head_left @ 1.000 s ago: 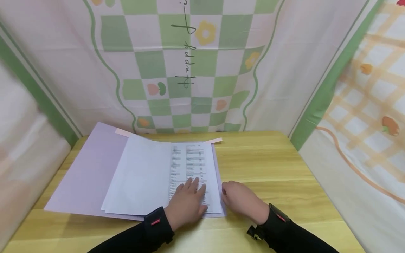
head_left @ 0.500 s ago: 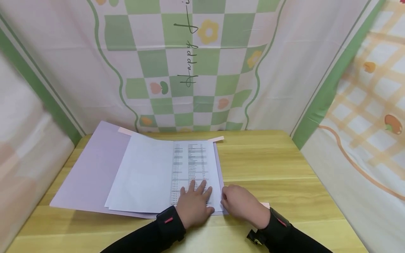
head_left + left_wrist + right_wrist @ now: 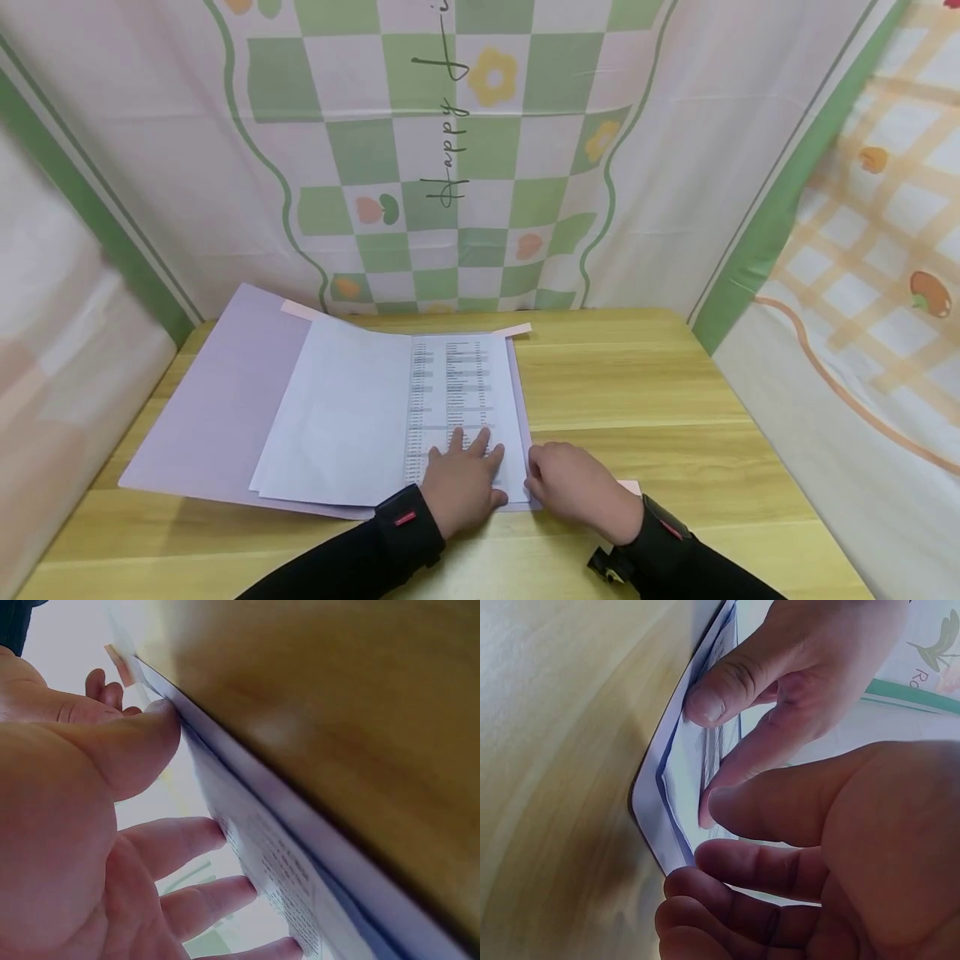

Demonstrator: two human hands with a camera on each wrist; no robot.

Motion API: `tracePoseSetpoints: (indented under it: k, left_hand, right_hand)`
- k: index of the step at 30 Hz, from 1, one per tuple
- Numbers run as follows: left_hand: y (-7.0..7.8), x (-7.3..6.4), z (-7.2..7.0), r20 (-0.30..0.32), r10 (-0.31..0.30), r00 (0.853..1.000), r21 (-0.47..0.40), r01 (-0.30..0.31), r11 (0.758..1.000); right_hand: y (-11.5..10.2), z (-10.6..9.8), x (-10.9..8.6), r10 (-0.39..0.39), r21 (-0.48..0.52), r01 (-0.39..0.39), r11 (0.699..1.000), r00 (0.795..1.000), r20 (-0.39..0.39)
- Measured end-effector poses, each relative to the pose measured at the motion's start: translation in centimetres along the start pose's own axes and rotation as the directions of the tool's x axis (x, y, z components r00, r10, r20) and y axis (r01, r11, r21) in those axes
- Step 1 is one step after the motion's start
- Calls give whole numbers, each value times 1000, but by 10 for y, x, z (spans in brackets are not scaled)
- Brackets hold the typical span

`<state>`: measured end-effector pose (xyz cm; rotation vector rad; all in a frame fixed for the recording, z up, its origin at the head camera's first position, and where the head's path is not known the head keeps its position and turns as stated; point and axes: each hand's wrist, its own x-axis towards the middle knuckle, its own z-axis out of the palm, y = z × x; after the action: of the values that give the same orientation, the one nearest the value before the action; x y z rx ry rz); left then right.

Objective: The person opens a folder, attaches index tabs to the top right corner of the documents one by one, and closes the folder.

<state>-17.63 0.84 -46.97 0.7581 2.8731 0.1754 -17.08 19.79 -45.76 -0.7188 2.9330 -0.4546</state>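
A lilac folder (image 3: 195, 417) lies spread on the table, its left cover tilted up. Inside are a blank white sheet (image 3: 330, 417) on the left and a printed page (image 3: 450, 367) on the right. My left hand (image 3: 461, 487) rests with spread fingers on the lower part of the printed page, thumb at its bottom edge. At the lower right edge my right hand (image 3: 573, 483) has curled fingers; in the right wrist view its thumb and index finger (image 3: 750, 862) appear to pinch the page's edge. The exact contact is partly hidden by those fingers.
Pale pink strips show at the top of the blank sheet (image 3: 298, 309) and at the folder's top right (image 3: 513, 330). Another pink strip (image 3: 632, 486) peeks out behind my right wrist. The wooden table (image 3: 637, 392) ends at a patterned curtain (image 3: 480, 167).
Both hands have moved slightly closer to the table's near side, and the left has shifted right with its fingers spreading. The pink strip behind my right wrist has come into sight.
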Motion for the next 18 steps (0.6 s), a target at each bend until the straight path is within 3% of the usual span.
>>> tracePoseSetpoints:
  k: [12,18]
  left_hand:
    - [-3,-3,-3,-2,17,1000,-24,-17,1000]
    - [-7,-3,-2,-68,35,997,-36,-37,999]
  right_hand:
    - [-3,-3,0,39,17,-39,999,999,24]
    - [-2,-1,1,33,13,-34,999,999,21]
